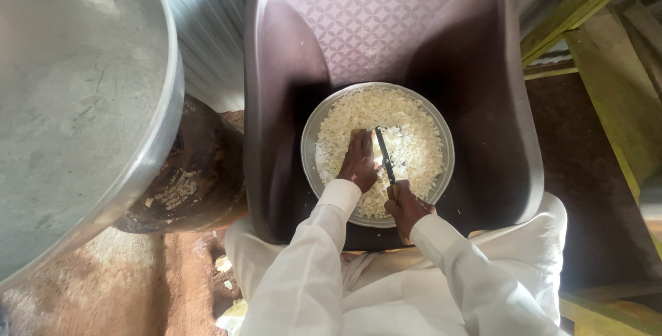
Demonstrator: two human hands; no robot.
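Dark plastic chair [483,102] filled frame centre, on reddish earth floor [138,288]; large metal basin [76,88] at upper left. On the seat sat a metal bowl [445,143] of pale chopped pieces [414,136]. I noted left hand [358,160] pressing flat on the pieces, grip apart; right hand [407,205] clamped on a knife [385,153], blade over the bowl centre.

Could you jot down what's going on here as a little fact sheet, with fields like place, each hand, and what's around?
Setting: a person in white sleeves, seen from above
Left hand: pressing down on pale chopped pieces
Right hand: gripping a knife, blade pointing away over the pieces
Container: round metal bowl nearly full
Bowl rests on: seat of a dark plastic chair
Left side: large metal basin, blackened pot
Ground: reddish earth
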